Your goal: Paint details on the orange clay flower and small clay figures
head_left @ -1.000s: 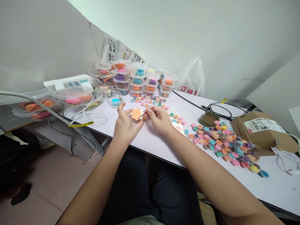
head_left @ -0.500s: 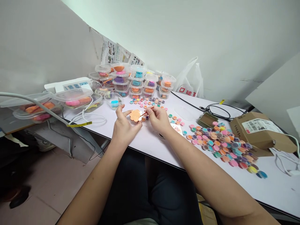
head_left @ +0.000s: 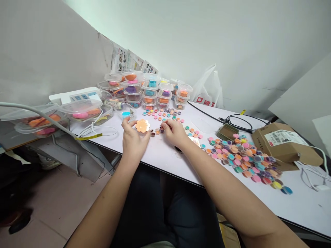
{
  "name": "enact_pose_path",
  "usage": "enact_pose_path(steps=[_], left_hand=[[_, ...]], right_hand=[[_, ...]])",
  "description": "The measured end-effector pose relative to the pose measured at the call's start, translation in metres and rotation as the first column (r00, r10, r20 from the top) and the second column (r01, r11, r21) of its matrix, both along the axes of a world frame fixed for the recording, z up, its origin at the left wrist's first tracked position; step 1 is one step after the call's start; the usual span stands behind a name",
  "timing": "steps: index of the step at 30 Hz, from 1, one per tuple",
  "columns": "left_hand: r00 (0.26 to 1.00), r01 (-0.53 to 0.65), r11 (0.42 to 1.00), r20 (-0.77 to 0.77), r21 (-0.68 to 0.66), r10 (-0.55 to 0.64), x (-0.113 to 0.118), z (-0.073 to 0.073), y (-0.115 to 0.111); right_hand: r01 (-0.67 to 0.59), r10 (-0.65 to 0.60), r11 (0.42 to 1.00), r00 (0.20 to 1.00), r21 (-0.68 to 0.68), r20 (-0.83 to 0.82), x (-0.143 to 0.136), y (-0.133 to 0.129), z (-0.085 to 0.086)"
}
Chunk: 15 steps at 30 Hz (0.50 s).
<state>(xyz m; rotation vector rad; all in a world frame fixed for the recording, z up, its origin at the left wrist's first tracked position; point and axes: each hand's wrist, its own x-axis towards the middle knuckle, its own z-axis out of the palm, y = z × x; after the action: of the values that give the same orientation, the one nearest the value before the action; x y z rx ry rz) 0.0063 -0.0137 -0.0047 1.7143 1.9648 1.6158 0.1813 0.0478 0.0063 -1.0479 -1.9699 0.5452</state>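
Between the thumb and fingers of my left hand is an orange flower-shaped piece with a scalloped edge and a pale, shiny patch on its right side. My right hand is closed in a pinch on a thin paintbrush, mostly hidden by the fingers. Its fingertips are beside a short strip of small paint pots, dark and orange ones among them. A shiny pale item lies partly behind my right wrist, with a dark round thing near it.
Clear tubs of coloured pieces are stacked at the back. A large heap of paint-pot strips lies right, before an open cardboard box. A power strip and cables are left; a white plastic bag stands against the wall.
My left hand has moved slightly left with the flower piece. My right hand, earlier holding the brush against the piece's right edge, is now apart from it, down by the paint pots.
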Motion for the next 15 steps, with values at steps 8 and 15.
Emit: enact_pose_path(steps=[8,15], left_hand=[[0.997,0.062,0.994,-0.046,0.093,-0.058,-0.003,-0.008,0.002],[0.995,0.091,0.996,-0.048,0.02,-0.09,-0.002,-0.004,-0.001]], right_hand=[[0.011,-0.012,1.0,0.99,0.007,0.141,-0.006,0.001,-0.001],[0.04,-0.044,0.999,0.984,-0.028,-0.175,-0.006,-0.007,0.01]])
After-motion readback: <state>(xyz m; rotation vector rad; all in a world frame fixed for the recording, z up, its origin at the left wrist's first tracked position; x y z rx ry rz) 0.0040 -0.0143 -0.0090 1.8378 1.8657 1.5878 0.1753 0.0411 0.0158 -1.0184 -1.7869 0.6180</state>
